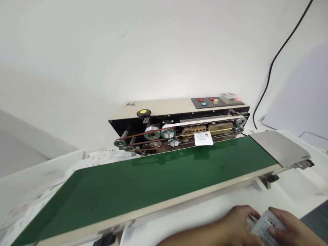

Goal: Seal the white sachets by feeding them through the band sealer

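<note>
At the bottom right, my left hand [239,225] and my right hand [289,227] are close together in front of the conveyor. Between them is a pale packet [268,227] with dark print, gripped by the fingers of both hands. A white printed packet [203,138] hangs at the front of the sealing machine [164,107], its top edge at the brass blocks. Below it runs the green conveyor belt [153,184].
White printed packets [107,156] lie in a white bin [64,159] at the left, behind the belt. A metal plate [282,147] extends the conveyor's right end. A black cable [271,65] hangs along the wall at the right.
</note>
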A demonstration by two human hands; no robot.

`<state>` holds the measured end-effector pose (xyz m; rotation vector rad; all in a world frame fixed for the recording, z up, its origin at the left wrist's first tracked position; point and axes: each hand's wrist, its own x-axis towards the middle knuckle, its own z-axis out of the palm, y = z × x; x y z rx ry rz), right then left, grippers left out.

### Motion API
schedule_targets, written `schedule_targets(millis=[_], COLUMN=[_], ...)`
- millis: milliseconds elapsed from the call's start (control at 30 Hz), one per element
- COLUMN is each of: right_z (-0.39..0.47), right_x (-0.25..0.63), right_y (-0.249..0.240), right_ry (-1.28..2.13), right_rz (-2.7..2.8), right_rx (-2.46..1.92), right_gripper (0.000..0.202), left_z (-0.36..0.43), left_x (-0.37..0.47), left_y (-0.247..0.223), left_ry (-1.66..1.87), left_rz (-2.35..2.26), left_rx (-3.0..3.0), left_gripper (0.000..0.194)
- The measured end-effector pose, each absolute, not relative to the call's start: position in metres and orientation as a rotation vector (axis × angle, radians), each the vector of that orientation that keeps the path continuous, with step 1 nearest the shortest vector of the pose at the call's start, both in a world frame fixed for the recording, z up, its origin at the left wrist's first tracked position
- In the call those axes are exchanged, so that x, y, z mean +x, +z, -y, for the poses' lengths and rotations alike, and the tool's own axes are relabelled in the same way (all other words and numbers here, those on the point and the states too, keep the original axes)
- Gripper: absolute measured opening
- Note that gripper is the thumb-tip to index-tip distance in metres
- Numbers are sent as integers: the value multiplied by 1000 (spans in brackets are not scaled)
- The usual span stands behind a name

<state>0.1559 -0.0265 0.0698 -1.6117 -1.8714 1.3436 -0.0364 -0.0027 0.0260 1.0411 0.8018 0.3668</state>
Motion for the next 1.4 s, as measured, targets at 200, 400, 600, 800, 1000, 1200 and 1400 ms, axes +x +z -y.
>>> schedule_targets(millis=[200,400,600,800,1000,1200,1400], right_z=[18,5,-23,-51,-83,-130,-151], right_x=[166,175,180,171,172,175,165], right_y=[104,159,184,194,190,194,194], right_ry=[1335,1001,759,760,798,727,767], right_rz=[1619,1463,1394,1420,1335,1295,1256], right_rx=[-1576,-1640,-1514,-1434,-1323,-1317,-1345], right_gripper=[32,36,32,33,43,56,51], left_z=[4,4,5,5,3,-3,-14], left_x=[-36,-33,-33,-32,-33,-30,-28], left_y=[27,36,40,26,28,9,-7], left_ry=[437,435,419,458,429,416,454], left_rz=[-781,-823,-819,-793,-817,-825,-777], left_rx=[1055,990,954,983,1053,1117,1223], left_gripper=[68,56,55,57,58,63,54])
